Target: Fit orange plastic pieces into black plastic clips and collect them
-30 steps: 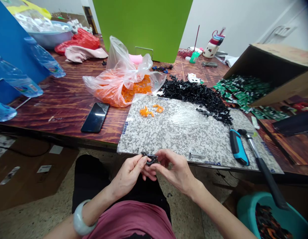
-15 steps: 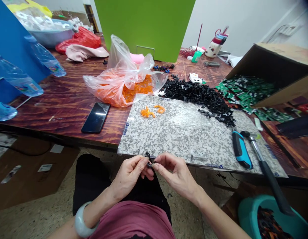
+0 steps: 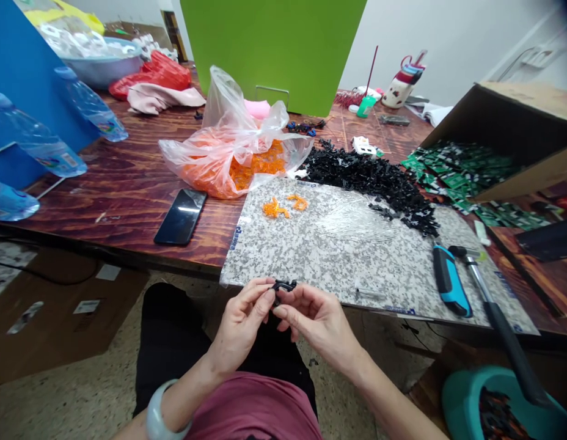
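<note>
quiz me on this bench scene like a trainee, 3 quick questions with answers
1. True or false: the small black plastic piece is pinched between the left hand and the right hand.
2. Multiple choice: what lies on the grey speckled stone-pattern board? A) orange plastic pieces B) green circuit cards C) a black smartphone
3. Fill in the blank: the pale chunky bangle is on the person's ___ wrist.

Key: 1 true; 2 A; 3 left
</note>
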`<state>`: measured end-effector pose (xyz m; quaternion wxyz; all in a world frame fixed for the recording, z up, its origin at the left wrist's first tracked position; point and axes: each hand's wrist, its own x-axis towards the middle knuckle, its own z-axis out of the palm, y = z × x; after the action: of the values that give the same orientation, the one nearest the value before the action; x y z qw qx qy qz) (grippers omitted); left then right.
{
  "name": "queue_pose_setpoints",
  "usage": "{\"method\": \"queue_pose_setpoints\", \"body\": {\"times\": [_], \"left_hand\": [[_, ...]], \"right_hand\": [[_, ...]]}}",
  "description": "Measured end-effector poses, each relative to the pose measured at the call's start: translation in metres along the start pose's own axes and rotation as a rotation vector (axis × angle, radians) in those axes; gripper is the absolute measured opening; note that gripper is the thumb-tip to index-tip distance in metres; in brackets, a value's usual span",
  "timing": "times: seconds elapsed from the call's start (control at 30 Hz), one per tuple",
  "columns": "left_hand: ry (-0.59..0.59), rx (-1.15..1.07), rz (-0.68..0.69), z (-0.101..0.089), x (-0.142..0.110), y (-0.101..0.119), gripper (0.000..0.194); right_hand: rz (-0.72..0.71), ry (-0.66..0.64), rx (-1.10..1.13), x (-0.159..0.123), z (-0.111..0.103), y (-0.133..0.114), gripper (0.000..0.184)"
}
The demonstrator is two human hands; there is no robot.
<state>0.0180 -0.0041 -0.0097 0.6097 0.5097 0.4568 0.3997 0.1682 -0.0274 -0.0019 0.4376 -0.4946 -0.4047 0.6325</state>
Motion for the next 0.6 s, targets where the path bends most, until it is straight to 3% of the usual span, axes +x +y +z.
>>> {"method": "queue_pose_setpoints", "body": {"times": [0.13,0.23,0.47,0.6], "left_hand": [[-0.105,0.038,-0.043,-0.005,0.000,0.003,0.023],[-0.206,0.122,-0.020,-0.008,-0.002,0.005,0.024],[-0.202,0.256,0.152,-0.006,-0.009,0.004,0.026],[-0.174,0.273,0.255,-0.003,-0.015,0.006,0.031]], "right_hand": [[-0.142,0.144,-0.274,-0.001,-0.011,-0.014,0.024],[-0.226,0.114,-0.390,0.001,-0.011,-0.017,0.023],[-0.244,0.054,-0.190,0.001,0.005,-0.013,0.018],[-0.265,0.038,-0.196,-0.008,0.009,-0.018,0.016]]}}
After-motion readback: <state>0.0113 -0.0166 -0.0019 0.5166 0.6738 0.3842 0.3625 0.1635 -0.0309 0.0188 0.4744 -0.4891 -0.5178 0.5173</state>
